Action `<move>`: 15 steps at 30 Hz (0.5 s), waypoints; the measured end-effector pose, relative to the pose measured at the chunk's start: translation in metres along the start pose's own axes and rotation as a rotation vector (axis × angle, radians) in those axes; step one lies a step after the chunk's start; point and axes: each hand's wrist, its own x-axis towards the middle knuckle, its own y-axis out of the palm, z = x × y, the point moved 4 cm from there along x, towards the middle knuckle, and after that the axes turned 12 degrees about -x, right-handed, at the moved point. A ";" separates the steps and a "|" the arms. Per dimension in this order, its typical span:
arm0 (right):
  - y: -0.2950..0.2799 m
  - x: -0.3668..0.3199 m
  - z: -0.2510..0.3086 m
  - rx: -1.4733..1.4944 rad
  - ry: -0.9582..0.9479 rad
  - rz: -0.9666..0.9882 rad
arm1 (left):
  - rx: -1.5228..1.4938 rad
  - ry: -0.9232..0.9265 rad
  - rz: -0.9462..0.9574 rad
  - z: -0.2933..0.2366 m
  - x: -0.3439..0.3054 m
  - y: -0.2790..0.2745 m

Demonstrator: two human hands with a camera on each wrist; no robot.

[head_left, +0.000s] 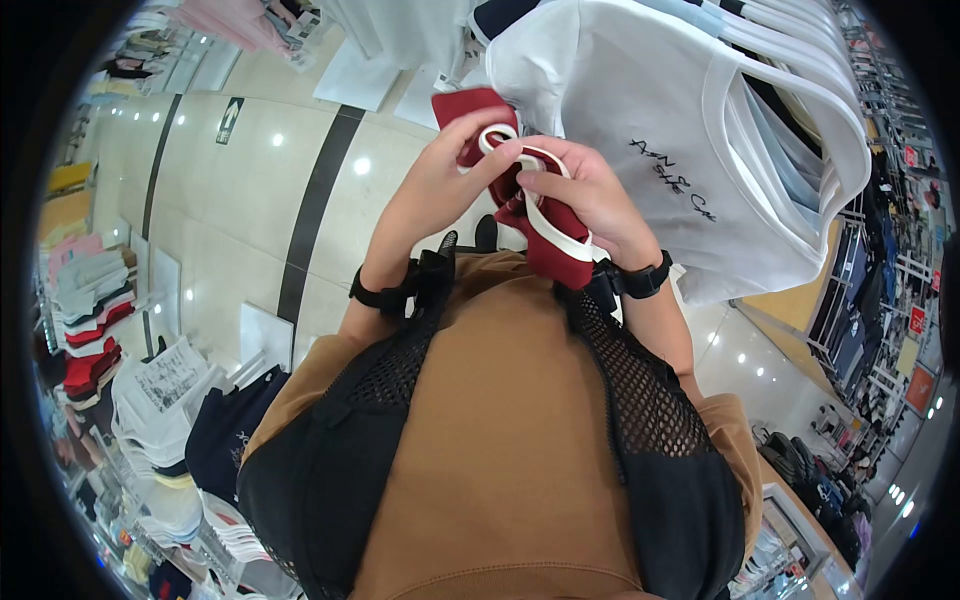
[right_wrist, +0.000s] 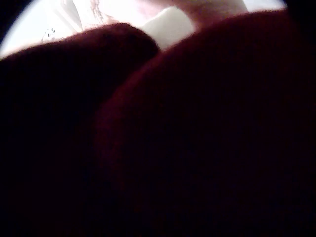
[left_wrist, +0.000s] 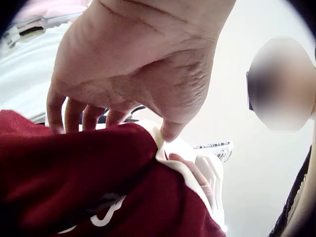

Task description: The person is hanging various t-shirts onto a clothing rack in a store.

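Note:
A dark red garment with white trim (head_left: 562,252) is bunched between both hands in the head view. The left hand (head_left: 440,185) pinches its white edge between thumb and fingers. On the other side, the right hand (head_left: 592,200) grips the red cloth and trim, thumb on top. In the left wrist view the left hand (left_wrist: 133,64) holds the red cloth (left_wrist: 74,173) from above, its thumb on the white trim; white lettering shows partly on the cloth. Dark red cloth (right_wrist: 197,123) fills most of the right wrist view and hides most of the right hand.
White shirts (head_left: 640,150) hang on a rack of white hangers (head_left: 845,130) close at the right. Folded and hanging clothes (head_left: 165,390) stand at the left. Tiled floor (head_left: 250,200) with dark stripes lies beyond the hands. More racks of clothes line the far right.

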 end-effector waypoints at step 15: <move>0.017 -0.014 0.018 -0.571 -0.009 0.174 | 0.234 -0.206 0.322 0.050 0.000 -0.009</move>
